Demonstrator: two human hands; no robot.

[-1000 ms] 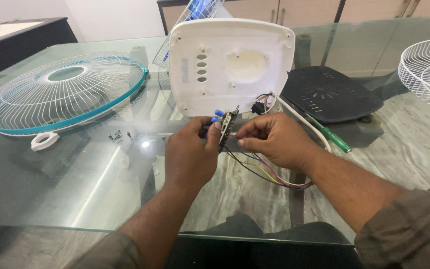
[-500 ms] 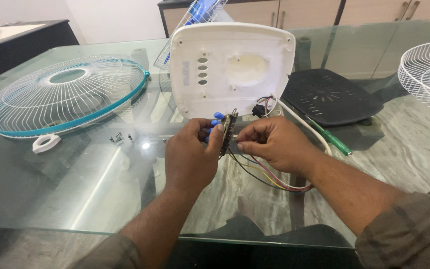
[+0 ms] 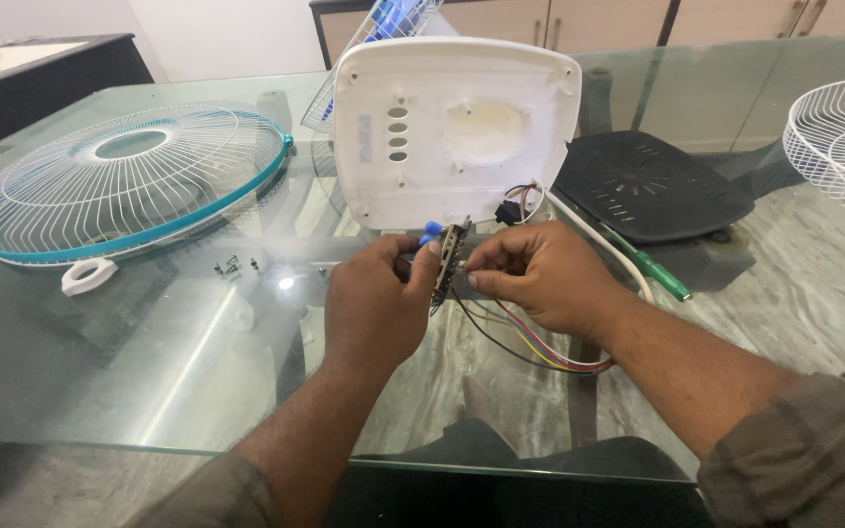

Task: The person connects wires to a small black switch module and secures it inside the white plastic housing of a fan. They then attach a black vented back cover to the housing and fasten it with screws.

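Small switch board with blue push buttons (image 3: pixel 445 259) is pinched between both hands above the glass table (image 3: pixel 149 352), long axis near-vertical. Left hand (image 3: pixel 378 308) closed on the button side, right hand (image 3: pixel 540 279) gripping the wired edge; coloured wires (image 3: pixel 530 347) trail rightward. Equally near.

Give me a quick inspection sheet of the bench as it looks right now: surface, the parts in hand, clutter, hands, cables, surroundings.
Surface: glass table top over a stone-patterned floor, with glare spots.
Job's things: small switch board with blue buttons held on edge between both hands; white fan base cover lies just behind it.
Clutter: teal-rimmed fan guard, white ring, loose screws, black base plate, green-handled screwdriver, second white guard.
Grippers: left hand and right hand both pinch the board.
Cables: coloured wires loop from the board under the right hand; white cord runs behind it.
Surroundings: wooden cabinets, dark counter.
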